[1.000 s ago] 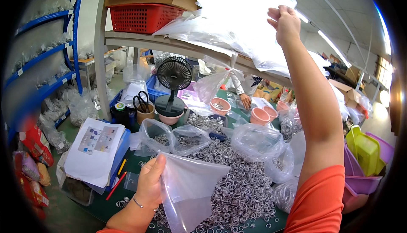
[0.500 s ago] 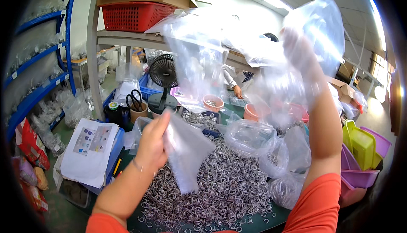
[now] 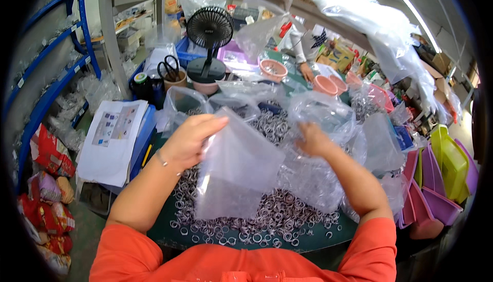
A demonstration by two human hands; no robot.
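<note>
My left hand pinches a flat, frosted clear plastic bag, which hangs in front of a pile of small metal rings. To its right, my right hand is closed on the upper part of a larger, crumpled clear plastic bag. That bag drapes over the right side of the ring pile. Slight blur and the plastic hide some of the right fingertips. Just beyond the right hand sits another open, rounded clear bag.
A black desk fan stands behind the pile, beside scissors in a cup. Papers lie at the left. Stacked plastic bins stand at the right. Across the table, another person's hand shows near pink bowls.
My right hand has come down from the raised plastic at the upper right to the pile, with a clear bag in it. The left hand still holds its bag. The view has tilted downward.
</note>
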